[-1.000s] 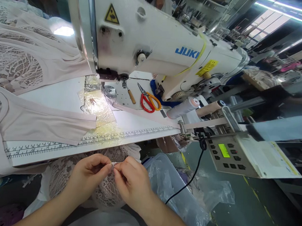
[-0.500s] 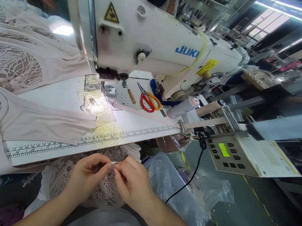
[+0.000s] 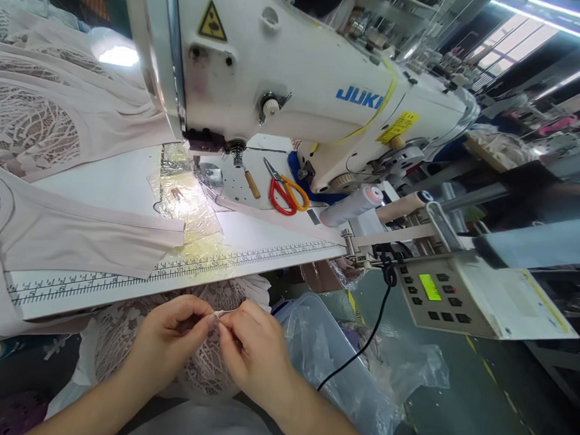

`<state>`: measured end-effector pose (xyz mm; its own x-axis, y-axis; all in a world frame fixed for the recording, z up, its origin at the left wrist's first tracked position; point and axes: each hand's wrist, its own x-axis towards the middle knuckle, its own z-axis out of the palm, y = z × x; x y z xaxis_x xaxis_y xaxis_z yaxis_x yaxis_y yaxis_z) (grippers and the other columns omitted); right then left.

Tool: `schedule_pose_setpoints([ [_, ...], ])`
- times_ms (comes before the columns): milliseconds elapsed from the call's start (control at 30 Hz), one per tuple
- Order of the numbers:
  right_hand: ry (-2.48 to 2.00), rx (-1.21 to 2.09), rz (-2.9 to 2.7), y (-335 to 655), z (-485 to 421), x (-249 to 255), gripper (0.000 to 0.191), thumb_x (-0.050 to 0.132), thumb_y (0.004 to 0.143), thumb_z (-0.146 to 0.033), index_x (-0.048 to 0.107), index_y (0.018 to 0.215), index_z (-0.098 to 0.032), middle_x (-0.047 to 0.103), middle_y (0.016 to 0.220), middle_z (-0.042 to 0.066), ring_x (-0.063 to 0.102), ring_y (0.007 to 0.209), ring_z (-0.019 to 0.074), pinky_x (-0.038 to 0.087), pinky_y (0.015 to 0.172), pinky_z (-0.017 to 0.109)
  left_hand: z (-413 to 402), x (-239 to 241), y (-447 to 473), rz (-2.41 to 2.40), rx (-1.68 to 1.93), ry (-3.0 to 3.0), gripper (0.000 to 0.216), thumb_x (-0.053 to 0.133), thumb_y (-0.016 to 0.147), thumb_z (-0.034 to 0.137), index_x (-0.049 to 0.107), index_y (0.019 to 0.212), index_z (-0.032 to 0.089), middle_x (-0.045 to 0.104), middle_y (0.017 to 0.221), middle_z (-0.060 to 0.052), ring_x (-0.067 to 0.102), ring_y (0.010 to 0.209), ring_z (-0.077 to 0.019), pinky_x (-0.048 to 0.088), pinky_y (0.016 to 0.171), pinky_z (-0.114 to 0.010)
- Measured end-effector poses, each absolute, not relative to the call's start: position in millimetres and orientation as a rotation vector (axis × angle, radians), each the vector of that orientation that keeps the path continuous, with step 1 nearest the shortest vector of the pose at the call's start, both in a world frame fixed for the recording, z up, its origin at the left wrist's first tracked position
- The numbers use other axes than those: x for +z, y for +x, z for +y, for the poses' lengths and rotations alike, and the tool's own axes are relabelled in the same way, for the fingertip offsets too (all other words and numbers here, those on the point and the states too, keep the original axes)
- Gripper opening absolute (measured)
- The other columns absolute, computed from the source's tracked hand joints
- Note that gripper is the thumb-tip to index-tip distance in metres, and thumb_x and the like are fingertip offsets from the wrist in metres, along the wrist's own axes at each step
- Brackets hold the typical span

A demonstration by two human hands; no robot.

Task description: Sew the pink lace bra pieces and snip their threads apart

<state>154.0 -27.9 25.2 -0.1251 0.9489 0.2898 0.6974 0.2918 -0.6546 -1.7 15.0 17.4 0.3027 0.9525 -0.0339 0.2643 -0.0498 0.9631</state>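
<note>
White sewing table (image 3: 248, 232), hands (image 3: 167, 337) (image 3: 258, 344) pinching small pale piece (image 3: 223, 313), perhaps fabric, between them

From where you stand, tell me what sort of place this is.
Probably a garment-sewing workshop: there's a JUKI sewing machine, lace-panelled garments beside it and a thread cone.

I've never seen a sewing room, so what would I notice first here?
Probably the big white sewing machine, stretching across the top with blue letters. Then the scissors, with one red and one orange handle, lying near the middle. Below the table's ruler-marked edge, the left hand and right hand meet over lacy fabric, fingers pinching something thin and pale.
</note>
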Motion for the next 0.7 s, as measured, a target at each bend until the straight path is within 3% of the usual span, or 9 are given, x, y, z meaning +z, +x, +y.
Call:
schedule_pose_setpoints([
  [467, -1.593, 0.260, -1.929, 140.2, -29.1, 28.2, 0.029, 0.035, 0.092, -0.019, 0.053, 0.070, -0.019, 0.052, 0.065, 0.003, 0.048, 0.059, 0.0164, 0.032, 0.052, 0.029, 12.8, 14.8, -0.9, 0.951, 1.180, 2.208, 0.013, 0.054, 0.083, 0.009, 0.061, 0.085, 0.020, 0.066, 0.074, 0.000, 0.063, 0.064, -0.0099, 0.053, 0.060, -0.017],
  [700, -1.562, 0.518, -1.923, 151.7, -31.1, 36.5, 0.015, 0.045, 0.087, -0.021, 0.056, 0.077, -0.019, 0.055, 0.067, 0.000, 0.051, 0.060, 0.0142, 0.035, 0.053, 0.025, 15.6, 17.8, -3.1, 0.978, 1.206, 2.186, 0.013, 0.054, 0.082, 0.009, 0.059, 0.084, 0.021, 0.066, 0.073, 0.001, 0.064, 0.063, -0.0095, 0.053, 0.059, -0.016],
])
